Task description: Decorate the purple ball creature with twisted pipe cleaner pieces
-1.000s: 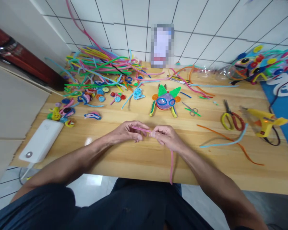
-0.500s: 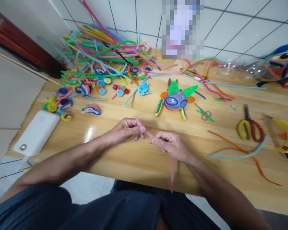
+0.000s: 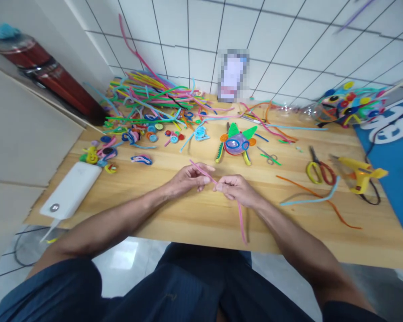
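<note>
One pink pipe cleaner (image 3: 199, 167) slants far-left to near-right; my right hand (image 3: 235, 188) clamps it, left hand (image 3: 192, 180) nearer far tip, can't tell if that grip's tight.

Clothing: dark navy. Left sleeve (image 3: 50, 290), near left: short and wide-cut, with a rounded outline; faint fine lines in the cloth. Right sleeve (image 3: 345, 311), near right: dark, only a strip in view. Garment front (image 3: 191, 286), near centre: navy, creased, soft folds; carries one small brownish mark (image 3: 169, 296) left of centre, script-like, too blurred to read. Far part of the clothing: darker cloth (image 3: 204, 255); cannot tell where top ends and legwear begins. Left forearm (image 3: 121, 223) and right forearm (image 3: 289, 232): bare, narrowing to the wrists. Left hand (image 3: 190, 179) and right hand (image 3: 237, 190): bare, slim fingers.
</note>
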{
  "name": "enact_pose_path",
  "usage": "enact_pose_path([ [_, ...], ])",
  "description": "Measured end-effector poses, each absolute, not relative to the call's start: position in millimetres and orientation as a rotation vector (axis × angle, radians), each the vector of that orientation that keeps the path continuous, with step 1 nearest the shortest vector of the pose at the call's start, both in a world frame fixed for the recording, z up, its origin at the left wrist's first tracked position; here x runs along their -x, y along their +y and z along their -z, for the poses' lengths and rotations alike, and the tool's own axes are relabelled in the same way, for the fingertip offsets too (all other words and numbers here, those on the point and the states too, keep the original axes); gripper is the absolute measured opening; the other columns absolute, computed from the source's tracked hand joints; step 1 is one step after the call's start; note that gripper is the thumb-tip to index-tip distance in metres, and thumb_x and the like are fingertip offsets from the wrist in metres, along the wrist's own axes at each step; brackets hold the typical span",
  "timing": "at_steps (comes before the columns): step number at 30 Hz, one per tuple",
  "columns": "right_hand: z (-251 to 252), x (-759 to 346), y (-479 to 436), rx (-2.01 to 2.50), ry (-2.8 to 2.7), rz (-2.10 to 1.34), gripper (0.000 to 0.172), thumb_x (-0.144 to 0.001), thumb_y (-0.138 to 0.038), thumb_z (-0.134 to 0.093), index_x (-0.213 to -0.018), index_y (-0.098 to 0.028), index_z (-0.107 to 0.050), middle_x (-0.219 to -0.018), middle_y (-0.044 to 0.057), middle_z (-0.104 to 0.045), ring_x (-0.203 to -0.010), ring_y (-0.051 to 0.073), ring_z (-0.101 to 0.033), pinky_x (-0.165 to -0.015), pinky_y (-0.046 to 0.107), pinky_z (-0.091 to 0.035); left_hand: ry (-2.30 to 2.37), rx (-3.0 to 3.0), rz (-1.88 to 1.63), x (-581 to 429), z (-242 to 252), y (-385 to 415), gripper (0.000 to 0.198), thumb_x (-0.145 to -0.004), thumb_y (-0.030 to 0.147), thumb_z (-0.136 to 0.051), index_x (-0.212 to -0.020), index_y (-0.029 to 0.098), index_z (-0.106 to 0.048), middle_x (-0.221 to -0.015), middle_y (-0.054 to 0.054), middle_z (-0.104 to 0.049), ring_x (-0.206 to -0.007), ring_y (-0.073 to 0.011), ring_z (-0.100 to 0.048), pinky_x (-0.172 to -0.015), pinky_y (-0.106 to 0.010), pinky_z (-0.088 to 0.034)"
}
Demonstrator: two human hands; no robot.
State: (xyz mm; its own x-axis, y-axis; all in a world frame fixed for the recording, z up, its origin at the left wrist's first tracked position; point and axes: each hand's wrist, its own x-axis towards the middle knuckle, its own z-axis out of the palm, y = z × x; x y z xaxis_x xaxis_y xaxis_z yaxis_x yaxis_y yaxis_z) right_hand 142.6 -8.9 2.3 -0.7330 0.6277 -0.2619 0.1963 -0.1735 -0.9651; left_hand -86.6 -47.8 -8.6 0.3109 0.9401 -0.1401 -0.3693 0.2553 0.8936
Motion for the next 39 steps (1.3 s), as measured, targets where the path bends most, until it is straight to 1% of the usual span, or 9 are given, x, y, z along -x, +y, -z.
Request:
enact_pose_path([
  [2, -1, -142, -9, 0.949, -1.796, -1.971, 0.041, -0.09, -0.056, -0.071, -0.087, -0.015, -0.074, -0.047, -0.01, -0.046, -0.043, 0.006, -0.034, -0.048, 0.025, -0.024, 0.806, -0.965, -1.0, 85, 10, -49, 0.047, -0.071, 0.044, -0.098, -0.104, 0.016, -0.081, -0.074, -0.002, -0.075, -0.054, -0.0099, -0.061, -0.052, -0.021, -0.048],
  [7, -2, -141, -10, 0.991, -1.821, -1.973, 0.043, -0.091, -0.058, -0.07, -0.087, -0.015, -0.075, -0.047, -0.01, -0.046, -0.043, 0.007, -0.035, -0.049, 0.025, -0.025, 0.848, -1.136, -0.993, 84, 6, -53, 0.034, -0.078, 0.048, -0.092, -0.09, 0.017, -0.085, -0.08, -0.008, -0.077, -0.06, -0.0122, -0.062, -0.054, -0.022, -0.048],
  [13, -3, -135, -17, 0.977, -1.789, -2.023, 0.044, -0.094, -0.057, -0.065, -0.092, -0.015, -0.076, -0.049, -0.009, -0.047, -0.044, 0.007, -0.037, -0.049, 0.025, -0.03, 0.964, -1.141, -1.085, 82, 5, -57, 0.036, -0.077, 0.05, -0.091, -0.078, 0.016, -0.082, -0.07, -0.004, -0.072, -0.055, -0.0089, -0.054, -0.053, -0.022, -0.042],
  [19, -3, -130, -29, 1.056, -1.861, -1.86, 0.042, -0.095, -0.054, -0.061, -0.096, -0.016, -0.078, -0.05, -0.009, -0.047, -0.046, 0.008, -0.04, -0.049, 0.024, -0.032, 1.002, -0.792, -1.154, 79, 8, -54, 0.045, -0.069, 0.053, -0.096, -0.07, 0.015, -0.072, -0.054, 0.003, -0.061, -0.045, -0.0055, -0.047, -0.046, -0.019, -0.034],
  [22, -6, -132, -30, 1.146, -1.932, -1.694, 0.036, -0.095, -0.049, -0.06, -0.088, -0.018, -0.077, -0.05, -0.008, -0.048, -0.047, 0.009, -0.043, -0.051, 0.024, -0.034, 0.99, -0.692, -1.155, 80, 4, -52, 0.047, -0.065, 0.051, -0.099, -0.07, 0.016, -0.068, -0.05, 0.005, -0.057, -0.042, -0.0057, -0.047, -0.044, -0.019, -0.033],
  [26, -8, -136, -30, 1.196, -2.033, -1.448, 0.037, -0.095, -0.047, -0.061, -0.072, -0.019, -0.069, -0.051, -0.007, -0.046, -0.05, 0.009, -0.042, -0.054, 0.024, -0.035, 0.999, -0.663, -1.165, 81, 0, -50, 0.046, -0.066, 0.051, -0.097, -0.073, 0.015, -0.069, -0.054, 0.002, -0.062, -0.043, -0.0072, -0.051, -0.044, -0.02, -0.037],
  [30, -5, -137, -31, 1.169, -2.123, -1.275, 0.037, -0.098, -0.046, -0.06, -0.074, -0.02, -0.07, -0.057, -0.005, -0.048, -0.056, 0.01, -0.044, -0.057, 0.026, -0.031, 1.007, -0.626, -1.215, 80, -1, -52, 0.043, -0.067, 0.048, -0.097, -0.078, 0.013, -0.075, -0.06, 0.001, -0.066, -0.046, -0.007, -0.053, -0.045, -0.019, -0.04],
  [36, -1, -130, -39, 1.08, -2.182, -1.255, 0.039, -0.101, -0.046, -0.056, -0.079, -0.02, -0.075, -0.059, -0.002, -0.053, -0.06, 0.012, -0.048, -0.06, 0.027, -0.032, 0.971, -0.514, -1.253, 78, -2, -55, 0.038, -0.069, 0.04, -0.098, -0.082, 0.011, -0.077, -0.06, 0.0, -0.066, -0.051, -0.0071, -0.056, -0.048, -0.018, -0.042],
  [39, -4, -129, -39, 1.132, -2.095, -1.402, 0.038, -0.098, -0.047, -0.059, -0.078, -0.02, -0.075, -0.056, -0.003, -0.05, -0.055, 0.011, -0.047, -0.057, 0.026, -0.034, 0.946, -0.508, -1.235, 79, -1, -54, 0.04, -0.068, 0.041, -0.099, -0.083, 0.011, -0.078, -0.061, 0.0, -0.066, -0.052, -0.0075, -0.058, -0.049, -0.018, -0.043],
])
